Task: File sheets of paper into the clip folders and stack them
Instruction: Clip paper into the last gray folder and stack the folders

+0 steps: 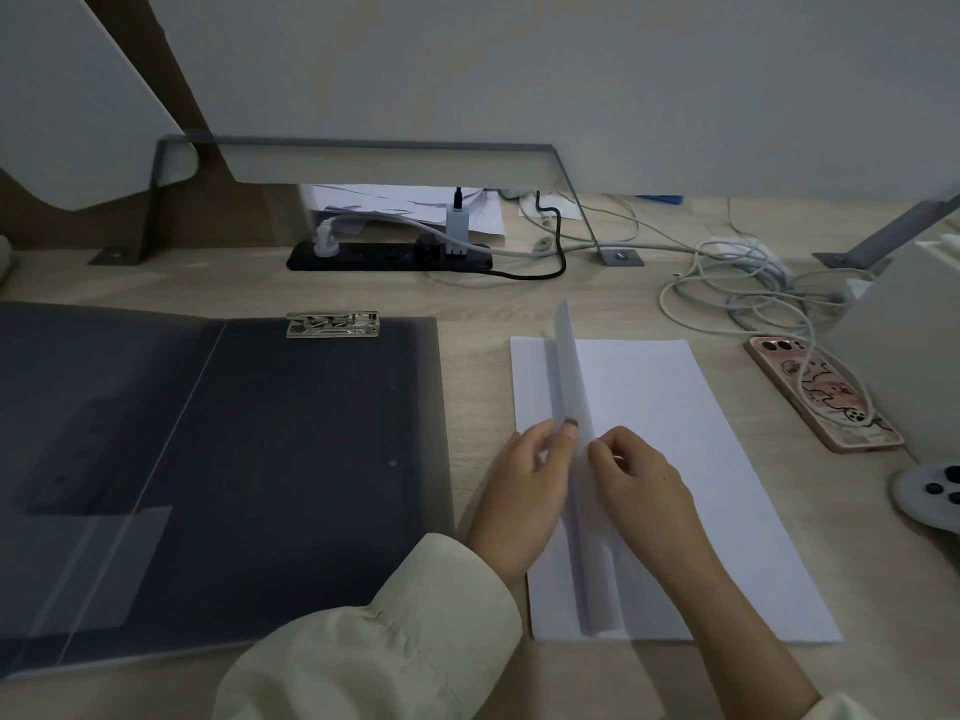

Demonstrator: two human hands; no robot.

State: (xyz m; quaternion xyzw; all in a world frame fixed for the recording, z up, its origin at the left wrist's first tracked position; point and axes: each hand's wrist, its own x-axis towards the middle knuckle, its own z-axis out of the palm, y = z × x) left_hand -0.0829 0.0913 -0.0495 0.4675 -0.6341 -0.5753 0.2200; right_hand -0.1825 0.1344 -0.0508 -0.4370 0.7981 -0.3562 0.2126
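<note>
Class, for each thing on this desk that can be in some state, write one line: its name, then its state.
clip folder, open and flat on the desk, no paper in it
metal clip, holding no sheet
paper stack, flat on the desk
top sheet, lifted on edge off the paper stack
left hand, pinching the top sheet
right hand, pinching the top sheet
phone, face down
power strip, plugs inserted

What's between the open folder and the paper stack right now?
In the head view, only bare desk separates the folder from the paper stack; nearer the person, the left hand and its sleeve cross that strip.
</note>
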